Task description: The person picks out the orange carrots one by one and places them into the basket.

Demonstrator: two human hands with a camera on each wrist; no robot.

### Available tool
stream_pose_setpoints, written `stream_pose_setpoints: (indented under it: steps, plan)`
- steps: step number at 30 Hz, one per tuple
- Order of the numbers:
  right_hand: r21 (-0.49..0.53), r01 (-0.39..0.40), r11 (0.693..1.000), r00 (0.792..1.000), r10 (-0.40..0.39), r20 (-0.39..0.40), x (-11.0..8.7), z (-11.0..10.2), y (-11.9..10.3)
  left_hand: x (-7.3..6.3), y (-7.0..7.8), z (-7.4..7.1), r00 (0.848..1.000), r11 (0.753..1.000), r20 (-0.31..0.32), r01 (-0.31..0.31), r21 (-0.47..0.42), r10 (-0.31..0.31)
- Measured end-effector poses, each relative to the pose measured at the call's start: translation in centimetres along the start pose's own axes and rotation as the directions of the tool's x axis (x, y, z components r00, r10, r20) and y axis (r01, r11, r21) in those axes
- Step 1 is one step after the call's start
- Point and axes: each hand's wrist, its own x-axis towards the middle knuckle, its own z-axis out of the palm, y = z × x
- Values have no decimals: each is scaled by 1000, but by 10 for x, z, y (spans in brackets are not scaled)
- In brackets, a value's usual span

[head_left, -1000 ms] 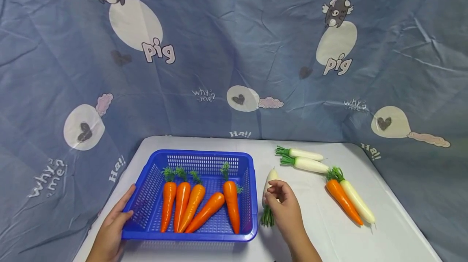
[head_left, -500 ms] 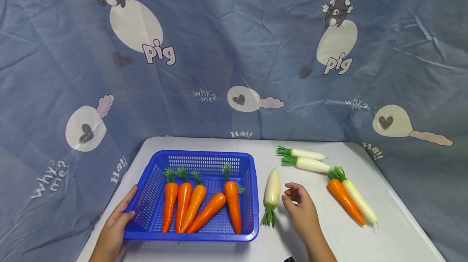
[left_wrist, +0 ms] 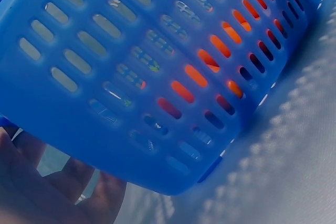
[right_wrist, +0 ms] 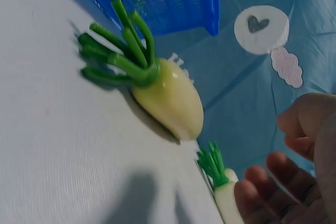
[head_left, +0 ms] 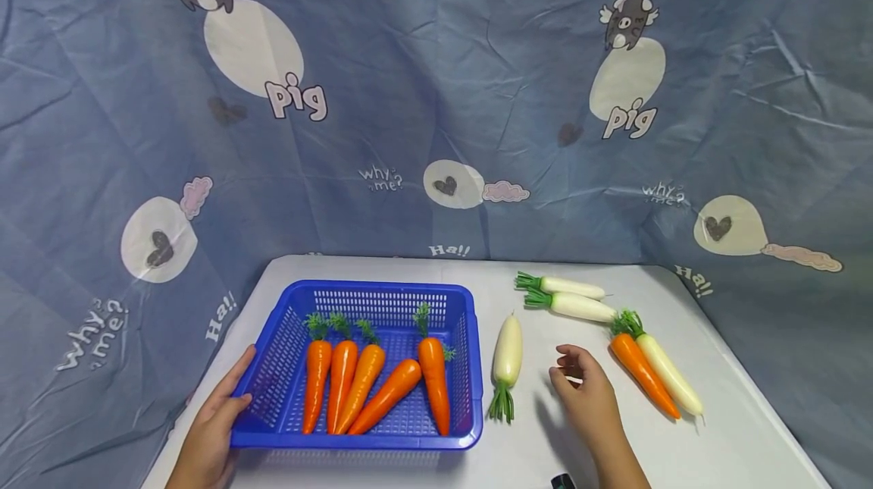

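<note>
My left hand [head_left: 210,421] touches the left side of a blue plastic basket [head_left: 355,441], thumb and forefinger extended along its rim. In the left wrist view, several fingers [left_wrist: 79,182] reach the basket's edge, their tips partly hidden. Inside the basket lie several orange carrots [head_left: 317,387] with green tops. To its right, a white radish [head_left: 508,352] lies on the table, leaves toward me. My right hand [head_left: 586,390] hovers right of that radish, fingers loosely bent and holding nothing. The right wrist view shows the hand [right_wrist: 294,177] apart from the radish [right_wrist: 170,98].
Two white radishes [head_left: 576,307] lie at the back right of the white table [head_left: 740,428]. Further right, a carrot [head_left: 644,375] lies beside another white radish [head_left: 671,375]. A blue patterned cloth [head_left: 382,125] hangs behind. A small dark object [head_left: 562,481] shows at the bottom edge.
My right hand has drawn away from the radish beside the basket and moved right, leaving that radish on the table. My left hand stays at the basket.
</note>
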Motion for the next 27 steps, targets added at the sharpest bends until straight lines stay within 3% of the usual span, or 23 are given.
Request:
stream_pose_setpoints:
  steps: [8, 18, 27]
  plan:
    - [-40, 12, 999, 999, -13, -42, 2, -15, 9, 0, -2, -2, 999, 999, 22, -37, -3, 37]
    - [-83, 6, 997, 998, -11, -59, 7, -31, 23, -1, 0, -1, 1000, 1000, -11, 24, 11, -24]
    - [-92, -12, 996, 998, 6, -63, 10, -52, 32, 0, 0, -1, 1000, 1000, 0, 22, 11, -22]
